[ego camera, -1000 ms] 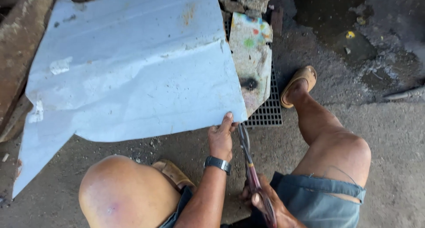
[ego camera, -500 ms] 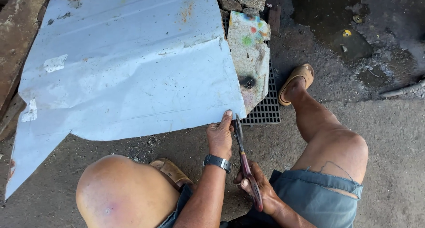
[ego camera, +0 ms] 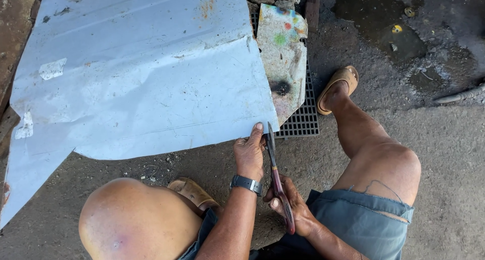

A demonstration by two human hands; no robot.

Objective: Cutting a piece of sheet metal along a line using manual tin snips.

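A large pale blue metal sheet (ego camera: 136, 83) lies on the ground in front of me. My left hand (ego camera: 249, 151), with a dark watch on the wrist, pinches the sheet's near right corner. My right hand (ego camera: 293, 209) grips the reddish handles of long tin snips (ego camera: 275, 176). The snips' blades point away from me, their tips at the sheet's edge just right of my left thumb. I squat with both knees in view.
A smaller paint-stained metal piece (ego camera: 283, 58) lies on a black drain grate (ego camera: 303, 118) to the right of the sheet. My sandalled right foot (ego camera: 337, 88) rests beside the grate. Stones sit at the top, a rusty plate (ego camera: 15, 37) at far left.
The snips have moved forward, so their tips now meet the sheet's edge. My left hand stays on the corner. The view has shifted slightly.
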